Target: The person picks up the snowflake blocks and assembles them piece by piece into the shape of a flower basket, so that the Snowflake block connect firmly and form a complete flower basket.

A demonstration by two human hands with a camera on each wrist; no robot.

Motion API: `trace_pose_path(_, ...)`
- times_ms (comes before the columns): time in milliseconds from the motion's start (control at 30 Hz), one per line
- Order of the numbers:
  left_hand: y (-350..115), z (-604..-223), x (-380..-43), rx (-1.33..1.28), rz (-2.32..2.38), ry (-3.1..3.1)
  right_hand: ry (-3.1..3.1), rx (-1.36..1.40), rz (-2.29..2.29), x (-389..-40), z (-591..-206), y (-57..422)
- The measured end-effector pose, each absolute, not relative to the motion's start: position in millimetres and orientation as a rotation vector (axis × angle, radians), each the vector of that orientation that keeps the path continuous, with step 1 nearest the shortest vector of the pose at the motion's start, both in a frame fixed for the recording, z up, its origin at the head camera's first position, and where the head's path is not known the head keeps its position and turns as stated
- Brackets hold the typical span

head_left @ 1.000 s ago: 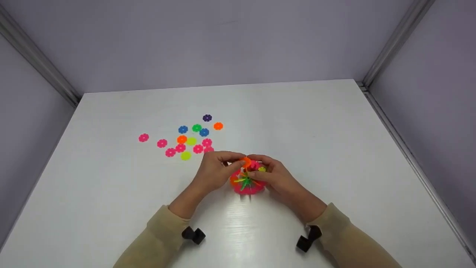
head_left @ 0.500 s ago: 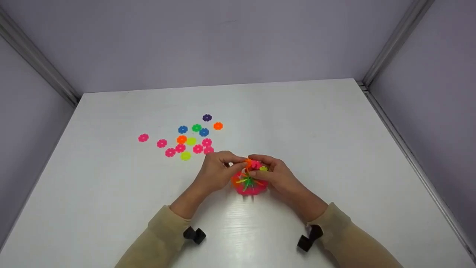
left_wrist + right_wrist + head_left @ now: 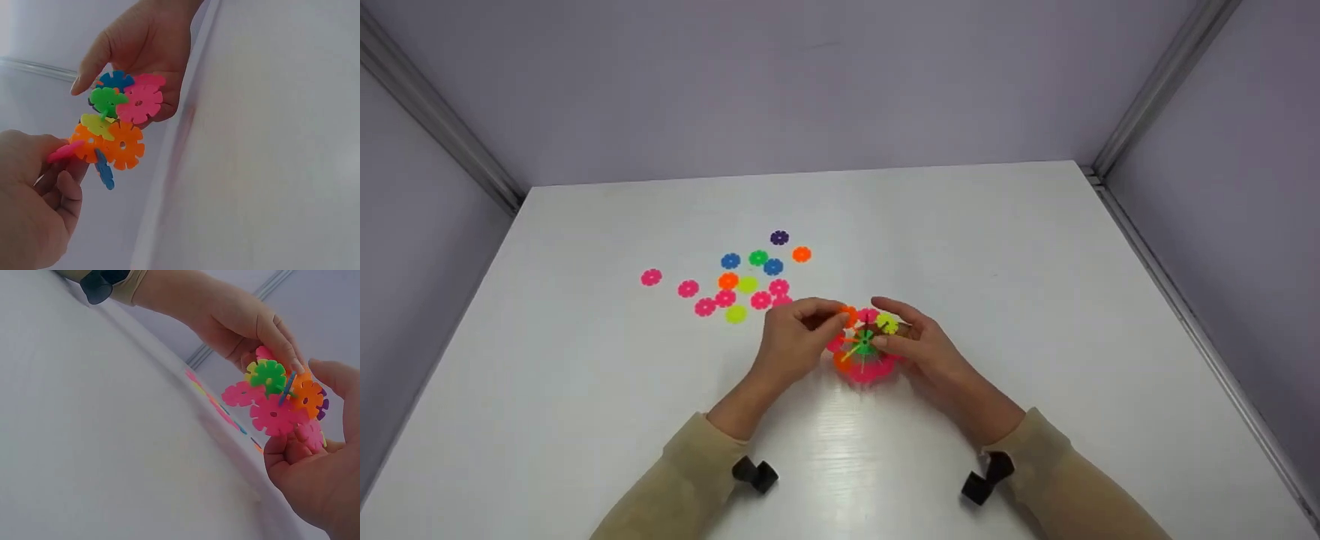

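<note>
Both hands hold a built-up cluster of slotted flower-shaped discs (image 3: 865, 343) over the white table's near middle. A green disc faces up at its centre, ringed by pink, orange and yellow ones. My left hand (image 3: 796, 339) pinches an orange disc (image 3: 850, 316) at the cluster's upper left between thumb and fingertips. On the other side, my right hand (image 3: 936, 356) holds the cluster, thumb near the green centre and index finger lifted off the top. In the right wrist view, green, orange and pink discs (image 3: 274, 415) interlock at angles, with the right fingers curled under them.
Loose flower discs lie scattered on the table (image 3: 1035, 300), left of and beyond the hands. Among them are a purple disc (image 3: 779, 238), a green disc (image 3: 758, 258), blue discs and several pink discs (image 3: 651, 277). Pale walls (image 3: 840, 90) enclose the back and sides.
The cluster has tipped and turned, so its green centre now faces up more plainly. The left fingertips have shifted slightly left, and the right index finger has lifted away from the orange disc.
</note>
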State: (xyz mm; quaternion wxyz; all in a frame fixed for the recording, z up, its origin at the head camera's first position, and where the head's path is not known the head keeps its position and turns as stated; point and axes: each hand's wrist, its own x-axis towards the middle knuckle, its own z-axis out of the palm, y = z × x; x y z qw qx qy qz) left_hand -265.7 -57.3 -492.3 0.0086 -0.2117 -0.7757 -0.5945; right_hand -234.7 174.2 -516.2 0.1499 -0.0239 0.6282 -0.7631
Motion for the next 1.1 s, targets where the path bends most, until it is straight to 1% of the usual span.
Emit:
trace_pose_path(100,-57,-492,-266,-0.608,-1.863,-2.435,1.746,-0.014,-2.258,-235,-515,172)
trace_pose_path(233,-60,-491,-270,-0.636,-1.832,-2.462,1.754,0.059,-2.293,-236,-516,170)
trace_pose_path(367,-78,-486,-279,-0.632,-1.815,-2.424,1.762,0.092,-2.295,-236,-516,167)
trace_pose_path(467,-105,-480,-294,-0.569,-1.781,-2.405,1.765,0.098,-2.291,-237,-517,166)
trace_pose_path(600,-154,-476,-322,-0.437,-1.677,-2.447,1.765,0.082,-2.286,-238,-519,165)
trace_pose_path(800,-229,-481,-361,-0.2,-1.538,-2.549,1.776,0.05,-2.255,-238,-519,167)
trace_pose_path(933,-265,-488,-375,-0.052,-1.545,-2.622,1.82,0.033,-2.23,-238,-519,168)
trace_pose_path(1100,-291,-501,-381,0.084,-1.594,-2.724,1.807,0.049,-2.221,-238,-518,167)
